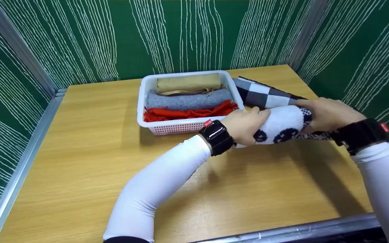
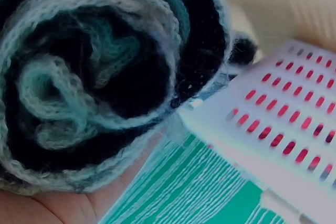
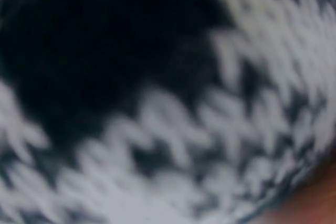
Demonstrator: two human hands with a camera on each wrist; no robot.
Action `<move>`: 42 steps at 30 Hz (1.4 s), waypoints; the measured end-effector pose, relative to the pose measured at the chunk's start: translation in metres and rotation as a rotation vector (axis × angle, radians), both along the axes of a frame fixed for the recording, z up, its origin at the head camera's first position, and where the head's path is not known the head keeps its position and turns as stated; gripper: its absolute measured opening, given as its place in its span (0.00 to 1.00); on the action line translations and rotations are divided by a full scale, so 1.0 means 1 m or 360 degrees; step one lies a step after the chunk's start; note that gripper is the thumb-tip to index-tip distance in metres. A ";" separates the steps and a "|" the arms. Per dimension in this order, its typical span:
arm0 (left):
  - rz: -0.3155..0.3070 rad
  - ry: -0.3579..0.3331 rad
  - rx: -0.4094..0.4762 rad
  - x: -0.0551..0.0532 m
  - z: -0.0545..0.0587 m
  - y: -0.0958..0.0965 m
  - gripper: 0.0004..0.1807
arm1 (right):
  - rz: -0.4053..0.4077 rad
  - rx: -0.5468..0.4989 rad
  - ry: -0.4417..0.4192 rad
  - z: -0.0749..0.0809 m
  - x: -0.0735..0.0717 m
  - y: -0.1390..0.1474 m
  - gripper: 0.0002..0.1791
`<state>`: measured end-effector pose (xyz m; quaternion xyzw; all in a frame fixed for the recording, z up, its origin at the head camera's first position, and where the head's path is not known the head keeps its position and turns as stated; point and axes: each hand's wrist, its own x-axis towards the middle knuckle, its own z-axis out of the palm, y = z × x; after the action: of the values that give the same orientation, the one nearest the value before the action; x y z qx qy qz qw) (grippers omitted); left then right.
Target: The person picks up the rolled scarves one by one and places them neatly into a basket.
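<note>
Both hands hold a rolled white-and-black knitted scarf [image 1: 284, 119] just right of the basket's front corner. My left hand [image 1: 245, 125] grips its left end, thumb and fingers curled round the roll. At the other end, my right hand [image 1: 329, 113] grips it, with a speckled knit part showing below that hand. The left wrist view shows the roll's spiral end [image 2: 89, 77] resting against the palm, beside the basket wall. Close-up black-and-white knit [image 3: 173, 129] fills most of the right wrist view, hiding most of the right hand.
A white plastic basket [image 1: 143, 101] holds a tan roll [image 1: 187, 82], a grey roll [image 1: 187, 100] and a red fringed scarf [image 1: 187, 113]. Behind the held scarf lies a black-and-white checked cloth [image 1: 260, 92]. Green patterned walls [image 1: 130, 40] border the wooden table [image 1: 89, 162].
</note>
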<state>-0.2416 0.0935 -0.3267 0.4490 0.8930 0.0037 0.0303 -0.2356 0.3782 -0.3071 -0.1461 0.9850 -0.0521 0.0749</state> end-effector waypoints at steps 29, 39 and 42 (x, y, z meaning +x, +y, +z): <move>-0.0031 0.0035 0.0063 -0.002 0.032 -0.026 0.51 | 0.0048 -0.0004 0.0132 0.034 0.005 -0.014 0.54; 0.0000 0.0041 0.0085 -0.005 0.043 -0.034 0.51 | 0.0031 0.0025 0.0147 0.047 0.005 -0.022 0.55; 0.0004 0.0037 0.0102 -0.006 0.046 -0.037 0.51 | 0.0039 0.0032 0.0150 0.051 0.003 -0.024 0.56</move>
<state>-0.2473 0.0563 -0.2805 0.4486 0.8933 0.0271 0.0057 -0.2321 0.3542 -0.2557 -0.1595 0.9861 -0.0343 0.0307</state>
